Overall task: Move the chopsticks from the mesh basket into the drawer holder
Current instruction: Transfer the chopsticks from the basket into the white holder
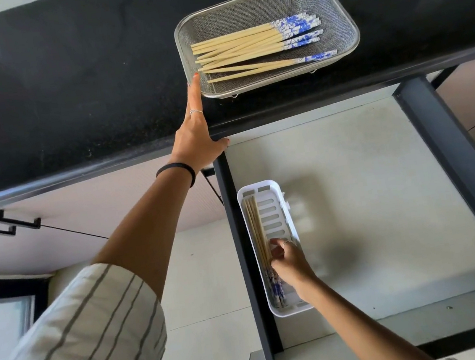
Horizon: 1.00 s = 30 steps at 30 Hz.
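A steel mesh basket sits on the black counter and holds several wooden chopsticks with blue-and-white ends. My left hand reaches up with fingers apart, its fingertip touching the basket's near-left rim. Below, in the open drawer, a white slotted holder lies along the left side with a few chopsticks inside. My right hand is in the holder, fingers curled around those chopsticks near their patterned ends.
The black counter runs across the top. The open drawer has a pale floor and dark side rails. Cabinet fronts with black handles are at the left. My striped sleeve fills the lower left.
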Tool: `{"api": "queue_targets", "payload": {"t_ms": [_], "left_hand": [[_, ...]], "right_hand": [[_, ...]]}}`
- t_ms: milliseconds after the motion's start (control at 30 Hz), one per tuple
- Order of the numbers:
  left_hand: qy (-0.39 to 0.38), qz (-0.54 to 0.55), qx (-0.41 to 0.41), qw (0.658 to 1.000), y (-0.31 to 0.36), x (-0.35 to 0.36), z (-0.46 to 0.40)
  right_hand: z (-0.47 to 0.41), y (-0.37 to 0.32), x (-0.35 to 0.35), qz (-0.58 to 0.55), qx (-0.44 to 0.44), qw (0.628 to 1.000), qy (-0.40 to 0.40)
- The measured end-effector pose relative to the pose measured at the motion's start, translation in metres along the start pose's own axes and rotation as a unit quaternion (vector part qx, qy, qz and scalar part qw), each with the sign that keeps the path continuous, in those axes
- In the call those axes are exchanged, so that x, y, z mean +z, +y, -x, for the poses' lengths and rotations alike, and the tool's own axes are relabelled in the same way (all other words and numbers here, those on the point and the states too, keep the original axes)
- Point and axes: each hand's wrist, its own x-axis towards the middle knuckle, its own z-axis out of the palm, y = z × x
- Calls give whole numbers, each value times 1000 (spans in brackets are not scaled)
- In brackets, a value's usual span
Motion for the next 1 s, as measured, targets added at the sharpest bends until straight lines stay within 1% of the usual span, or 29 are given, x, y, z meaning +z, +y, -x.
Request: {"api": "queue_targets", "payload": {"t_ms": [67, 167, 367, 633, 767, 1000], "left_hand": [[0, -1, 1, 1000, 0, 0, 0], [-1, 0, 2, 1000, 1, 0, 0], [-2, 4, 4, 1000, 0, 0, 0], [-3, 0, 10, 1000, -1, -1, 0], [-3, 1, 8, 1000, -1, 0, 0], [-10, 7, 7, 1000, 0, -1, 0]], "right_hand": [[-2, -3, 1, -6, 12, 1000, -2], [-3, -7, 4, 17, 10, 1000, -11], [-3, -5, 6, 93, -58, 994, 12], [0, 0, 5, 159, -105, 982, 2], [3, -1, 5, 160, -110, 981, 4], [3, -4, 0, 157, -101, 982, -17]]}}
